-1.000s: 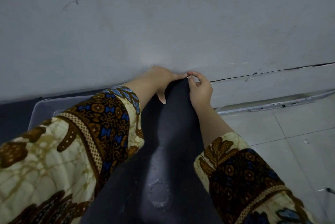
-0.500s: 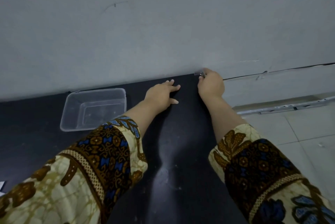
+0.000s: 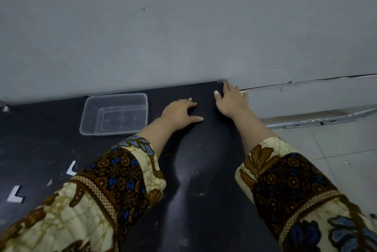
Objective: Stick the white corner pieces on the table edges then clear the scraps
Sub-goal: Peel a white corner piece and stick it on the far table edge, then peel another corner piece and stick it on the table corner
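The black table (image 3: 193,160) runs up to a grey wall. At its far right corner sits a small pale corner piece (image 3: 222,81). My right hand (image 3: 231,101) lies over that corner with fingers spread, one fingertip touching the piece. My left hand (image 3: 180,112) rests flat on the tabletop just left of it, fingers apart, holding nothing. Two white L-shaped pieces lie on the table at the near left, one (image 3: 71,168) beside my left sleeve and one (image 3: 15,194) further left. A tiny white scrap (image 3: 49,182) lies between them.
A clear plastic container (image 3: 114,114) stands on the table near the wall, left of my hands. A small white bit (image 3: 5,108) sits at the far left by the wall. Right of the table are tiled floor (image 3: 336,149) and a metal rail (image 3: 318,121).
My view has pulled back, showing the container and the white pieces. My right hand has opened from a pinch at the corner to spread fingers. My left hand has drawn back slightly.
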### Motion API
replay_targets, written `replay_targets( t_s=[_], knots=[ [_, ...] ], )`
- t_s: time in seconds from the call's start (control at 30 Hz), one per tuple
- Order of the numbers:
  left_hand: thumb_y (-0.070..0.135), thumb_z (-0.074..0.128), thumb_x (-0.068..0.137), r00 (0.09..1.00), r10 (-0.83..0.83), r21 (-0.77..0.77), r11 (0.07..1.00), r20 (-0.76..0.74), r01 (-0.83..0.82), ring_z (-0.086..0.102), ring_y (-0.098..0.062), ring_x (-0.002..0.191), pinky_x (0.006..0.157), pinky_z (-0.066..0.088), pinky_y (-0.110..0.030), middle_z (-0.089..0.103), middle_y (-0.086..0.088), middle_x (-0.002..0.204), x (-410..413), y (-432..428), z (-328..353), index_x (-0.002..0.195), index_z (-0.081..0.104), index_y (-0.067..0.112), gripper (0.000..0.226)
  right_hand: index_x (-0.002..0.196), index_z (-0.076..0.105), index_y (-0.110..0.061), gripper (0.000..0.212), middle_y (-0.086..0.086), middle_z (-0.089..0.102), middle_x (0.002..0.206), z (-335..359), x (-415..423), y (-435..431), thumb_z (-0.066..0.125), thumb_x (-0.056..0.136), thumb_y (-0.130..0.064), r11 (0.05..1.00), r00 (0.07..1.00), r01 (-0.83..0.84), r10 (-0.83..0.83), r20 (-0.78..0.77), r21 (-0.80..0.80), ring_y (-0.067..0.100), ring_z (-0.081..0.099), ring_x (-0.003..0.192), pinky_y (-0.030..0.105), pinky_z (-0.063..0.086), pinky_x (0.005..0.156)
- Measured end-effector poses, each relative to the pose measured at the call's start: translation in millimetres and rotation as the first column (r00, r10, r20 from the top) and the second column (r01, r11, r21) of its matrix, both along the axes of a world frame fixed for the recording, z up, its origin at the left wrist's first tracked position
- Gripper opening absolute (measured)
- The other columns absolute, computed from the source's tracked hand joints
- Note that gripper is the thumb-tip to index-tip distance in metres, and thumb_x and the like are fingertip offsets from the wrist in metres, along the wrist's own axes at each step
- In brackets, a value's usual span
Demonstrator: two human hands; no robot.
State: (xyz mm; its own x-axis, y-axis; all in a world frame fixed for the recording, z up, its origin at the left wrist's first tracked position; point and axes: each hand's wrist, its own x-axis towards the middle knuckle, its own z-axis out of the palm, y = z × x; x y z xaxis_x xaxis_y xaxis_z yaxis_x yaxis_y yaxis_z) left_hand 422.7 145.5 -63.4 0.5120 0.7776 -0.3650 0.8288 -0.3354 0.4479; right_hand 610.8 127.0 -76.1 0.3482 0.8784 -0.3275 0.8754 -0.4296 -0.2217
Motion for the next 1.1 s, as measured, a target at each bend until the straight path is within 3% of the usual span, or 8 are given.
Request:
replay_targets(
  t_s=[0.13,0.2,0.4,0.67,0.77,0.9,1.0,1.1],
  knots=[
    [0.043,0.061,0.088,0.958,0.174,-0.15,0.978,0.23,-0.141,0.044,-0.02,0.134,0.112,0.033,-0.03,0.046,-0.003,0.146,-14.9,-21.9,5.8,0.14,0.045,0.021,0.059,0.14,0.041,-0.005,0.053,0.009,0.037,0.151,4.7,-23.9,-27.1,0.025,0.102,-0.039,0.991,0.995,0.092,-0.095,0.026,0.097,0.027,0.017,0.146,0.051,0.017,0.115],
    [0.032,0.059,0.092,0.873,0.306,-0.211,0.948,0.38,-0.24,0.055,-0.019,0.124,0.106,0.038,-0.025,0.056,-0.007,0.136,-23.4,-36.5,12.6,0.137,0.049,0.018,0.048,0.142,0.04,-0.007,0.05,0.008,0.037,0.152,9.7,-44.1,-48.1,0.032,0.101,-0.034,0.973,0.99,0.14,-0.143,0.002,0.182,0.026,0.016,0.147,0.049,0.017,0.116],
    [0.017,0.057,0.093,0.718,0.374,-0.191,0.926,0.587,-0.326,0.059,-0.013,0.113,0.097,0.044,-0.019,0.063,-0.004,0.118,-117.6,-92.0,27.0,0.13,0.055,0.014,0.036,0.146,0.037,-0.012,0.05,0.005,0.031,0.156,23.1,-151.7,-111.7,0.042,0.1,-0.03,0.967,0.99,0.061,-0.026,-0.141,0.248,0.024,0.014,0.148,0.045,0.015,0.117],
    [0.019,0.056,0.092,0.653,0.595,-0.129,0.778,0.468,-0.616,0.059,-0.014,0.086,0.083,0.049,-0.03,0.061,0.003,0.092,-295.8,-134.3,23.2,0.123,0.058,0.019,0.031,0.141,0.047,-0.015,0.045,0.004,0.042,0.15,34.6,-317.8,-146.5,0.048,0.097,-0.027,0.971,0.966,-0.026,0.086,-0.244,0.239,0.021,0.03,0.143,0.04,0.025,0.113],
    [0.019,0.056,0.093,0.679,0.599,-0.096,0.776,0.425,-0.624,0.059,-0.014,0.085,0.078,0.042,-0.024,0.062,0.003,0.091,-353.4,-144.2,25.5,0.124,0.057,0.018,0.031,0.133,0.055,-0.019,0.041,0.007,0.054,0.136,33.4,-363.3,-157.1,0.055,0.093,-0.029,0.985,0.981,-0.02,0.053,-0.189,0.17,0.025,0.048,0.126,0.039,0.036,0.104],
    [0.021,0.055,0.093,0.682,0.605,-0.127,0.779,0.411,-0.614,0.059,-0.017,0.088,0.081,0.046,-0.028,0.063,0.001,0.094,-396.5,-149.1,29.2,0.122,0.058,0.018,0.029,0.128,0.056,-0.018,0.049,0.009,0.051,0.128,25.8,-390.1,-172.1,0.068,0.085,-0.036,0.998,0.995,0.069,-0.068,-0.072,0.005,0.029,0.049,0.118,0.04,0.043,0.094],
    [0.021,0.055,0.093,0.702,0.578,-0.15,0.805,0.415,-0.574,0.061,-0.018,0.089,0.087,0.05,-0.034,0.063,0.0,0.094,-418.3,-149.0,32.7,0.119,0.059,0.018,0.027,0.122,0.061,-0.013,0.036,0.011,0.052,0.124,22.9,-405.9,-182.4,0.067,0.087,-0.022,0.988,0.988,0.148,-0.146,-0.056,0.032,0.029,0.05,0.114,0.038,0.046,0.087],
    [0.021,0.055,0.093,0.721,0.554,-0.177,0.827,0.416,-0.533,0.059,-0.016,0.084,0.08,0.046,-0.028,0.062,0.001,0.09,-425.7,-151.1,36.4,0.12,0.059,0.017,0.027,0.12,0.062,-0.013,0.031,0.012,0.057,0.116,21.3,-417.2,-188.2,0.058,0.09,-0.007,0.975,0.977,0.208,-0.203,-0.062,0.079,0.03,0.057,0.105,0.034,0.047,0.078]
  ],
)
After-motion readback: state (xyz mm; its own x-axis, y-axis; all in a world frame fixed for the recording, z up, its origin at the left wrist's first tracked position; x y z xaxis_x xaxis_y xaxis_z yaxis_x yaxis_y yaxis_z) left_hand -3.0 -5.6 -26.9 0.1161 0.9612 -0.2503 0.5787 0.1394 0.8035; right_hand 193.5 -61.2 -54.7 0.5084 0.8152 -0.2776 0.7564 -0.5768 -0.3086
